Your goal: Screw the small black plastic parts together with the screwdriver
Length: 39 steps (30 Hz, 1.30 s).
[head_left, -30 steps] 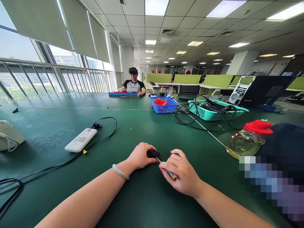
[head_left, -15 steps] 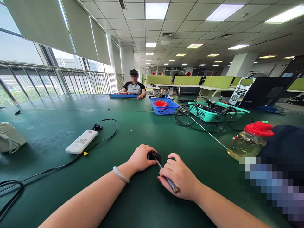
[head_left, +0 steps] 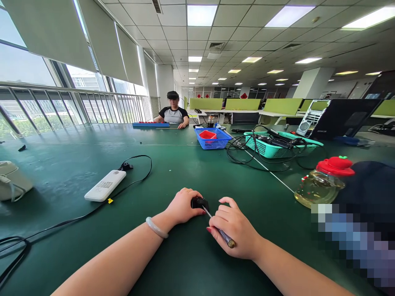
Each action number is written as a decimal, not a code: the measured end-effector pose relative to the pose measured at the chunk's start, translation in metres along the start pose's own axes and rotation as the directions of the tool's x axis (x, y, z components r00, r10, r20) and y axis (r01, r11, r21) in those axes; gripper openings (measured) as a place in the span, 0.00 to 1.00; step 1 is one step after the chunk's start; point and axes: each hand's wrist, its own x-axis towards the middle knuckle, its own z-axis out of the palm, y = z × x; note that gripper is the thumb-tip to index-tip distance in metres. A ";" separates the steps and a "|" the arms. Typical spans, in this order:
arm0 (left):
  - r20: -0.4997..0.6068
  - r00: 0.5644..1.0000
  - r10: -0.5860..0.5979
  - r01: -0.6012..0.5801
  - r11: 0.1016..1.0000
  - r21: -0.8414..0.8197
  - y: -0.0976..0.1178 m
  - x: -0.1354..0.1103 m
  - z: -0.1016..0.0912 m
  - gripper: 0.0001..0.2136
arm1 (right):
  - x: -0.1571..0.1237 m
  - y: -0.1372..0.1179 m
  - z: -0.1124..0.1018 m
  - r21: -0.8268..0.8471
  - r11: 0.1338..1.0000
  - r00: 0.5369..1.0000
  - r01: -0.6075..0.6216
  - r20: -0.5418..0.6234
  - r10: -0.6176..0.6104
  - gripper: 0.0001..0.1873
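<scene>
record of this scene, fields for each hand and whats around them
left hand: closed on small black block-shaped part, on dark green table
right hand: grips slim dark screwdriver, tip at the part
left side: flat white power bank with black cable
right side: red-lidded round glass jar
far: blue plastic basket, teal plastic basket

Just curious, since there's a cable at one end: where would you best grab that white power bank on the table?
Pinch the power bank across its long edges at mid-length, from above. It lies flat on the table, slim, with the cable at its far end.
</scene>
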 end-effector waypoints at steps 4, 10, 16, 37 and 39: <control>-0.012 1.000 0.014 -0.013 1.000 0.008 -0.001 0.000 0.001 0.18 | 0.001 -0.001 0.000 -0.009 1.000 1.000 0.014 -0.023 -0.015 0.08; -0.007 1.000 0.009 -0.009 1.000 -0.002 -0.001 -0.001 0.000 0.20 | 0.001 -0.001 0.000 -0.032 0.999 0.999 -0.003 -0.046 0.002 0.07; 0.001 1.000 0.020 -0.020 1.000 0.020 0.000 0.000 0.000 0.21 | 0.000 0.001 0.000 0.031 0.996 0.990 -0.087 -0.112 0.090 0.07; 0.028 0.994 0.105 -0.108 0.989 0.105 0.003 -0.004 0.001 0.18 | -0.015 0.043 0.015 0.758 0.366 0.497 -0.540 -0.064 0.865 0.26; 0.025 0.991 0.128 -0.130 0.986 0.104 0.004 -0.005 0.001 0.19 | -0.014 0.040 0.013 0.743 0.382 0.525 -0.550 -0.048 0.850 0.29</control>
